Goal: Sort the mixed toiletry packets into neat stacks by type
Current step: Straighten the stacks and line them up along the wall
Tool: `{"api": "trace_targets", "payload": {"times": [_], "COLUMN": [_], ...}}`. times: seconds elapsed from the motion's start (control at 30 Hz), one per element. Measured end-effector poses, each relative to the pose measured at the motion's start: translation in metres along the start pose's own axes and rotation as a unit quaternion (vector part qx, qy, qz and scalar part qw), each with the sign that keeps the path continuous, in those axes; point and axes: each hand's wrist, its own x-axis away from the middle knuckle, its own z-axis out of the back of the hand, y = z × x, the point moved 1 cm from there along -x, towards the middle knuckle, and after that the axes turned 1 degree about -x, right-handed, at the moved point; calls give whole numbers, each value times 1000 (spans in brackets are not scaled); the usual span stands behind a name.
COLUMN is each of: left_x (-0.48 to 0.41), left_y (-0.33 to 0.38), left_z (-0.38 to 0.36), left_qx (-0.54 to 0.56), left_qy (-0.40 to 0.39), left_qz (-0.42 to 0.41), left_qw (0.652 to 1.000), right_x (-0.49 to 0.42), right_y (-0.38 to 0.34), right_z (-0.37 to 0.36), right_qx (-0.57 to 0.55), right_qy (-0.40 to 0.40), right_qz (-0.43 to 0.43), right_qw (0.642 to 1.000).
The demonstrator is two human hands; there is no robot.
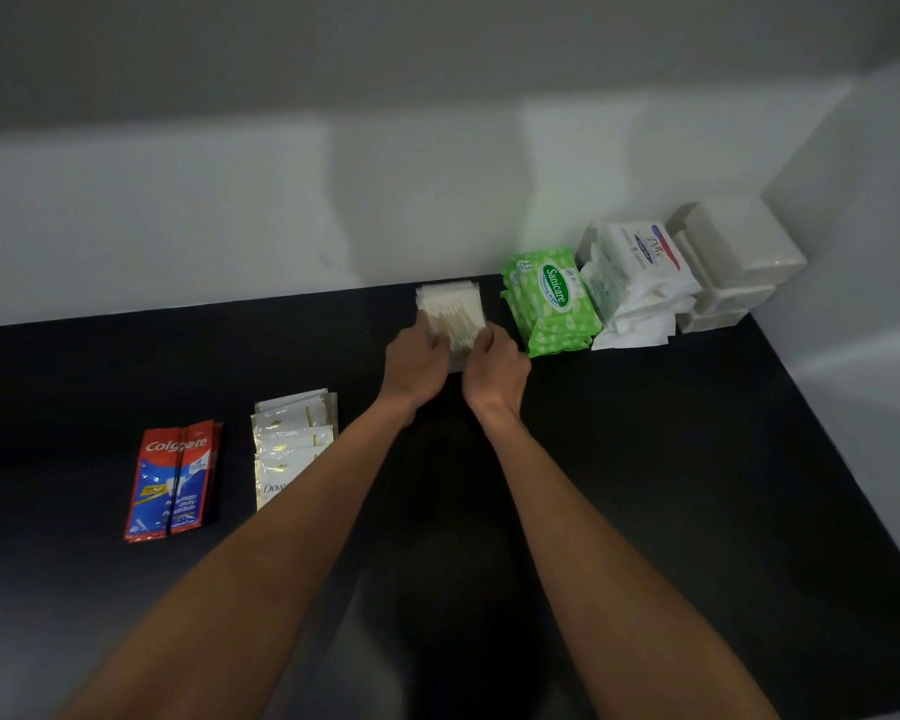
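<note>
Cotton-bud packets (450, 311) sit stacked near the worktop's (645, 459) back edge, with the left hand (418, 356) and right hand (495, 368) grasping their sides. Uneven squeezing could make the slick packets slide and fan out, or nudge the green wipes (552, 298) just beside them. Readable writing: "Sanicare" and "15" on the wipes, "Colgate" on the red sachets (175, 480), "Dove" on the white sachets (289, 444) and on the corner pack (645, 249).
</note>
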Motion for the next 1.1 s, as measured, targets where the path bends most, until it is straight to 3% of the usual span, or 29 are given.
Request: {"api": "trace_targets", "payload": {"times": [0.3,0.87,1.1], "left_x": [-9,-11,-12], "left_y": [1,2,2], "left_z": [-4,-8,-11], "left_qx": [-3,66,58], "left_qy": [-11,34,13], "left_qz": [-10,26,30], "left_qw": [1000,997,998], "right_x": [-1,-5,-7], "right_y": [-3,-5,2], "right_z": [1,1,-7], "right_qx": [-5,-9,-12], "right_qy": [26,-1,2], "right_qz": [-6,-4,4], "right_qw": [1000,1000,1000]}}
